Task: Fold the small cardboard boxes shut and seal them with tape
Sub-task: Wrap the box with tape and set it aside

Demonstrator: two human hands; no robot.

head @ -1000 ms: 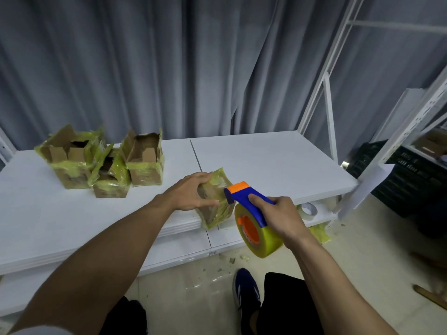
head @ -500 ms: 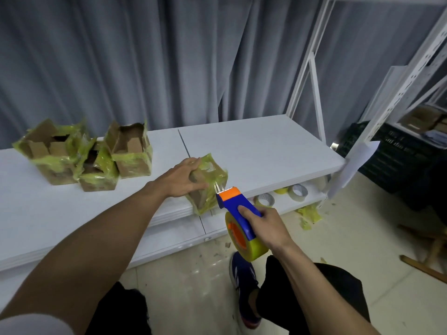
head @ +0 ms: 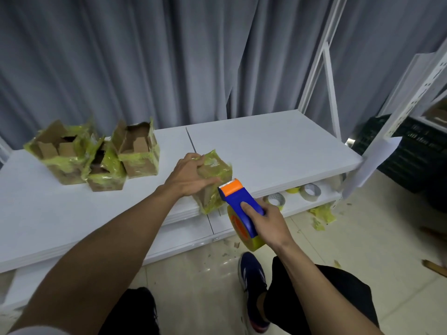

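Both my arms stretch forward: my left hand grips the taped box at the table's front edge; my right hand clutches the tape dispenser, orange head against the box.

There were four cardboard boxes: three open ones and one closed box. There was one tape dispenser. Two hands were visible, a left hand and a right hand. On the lower shelf lay at least three loose tape rolls.
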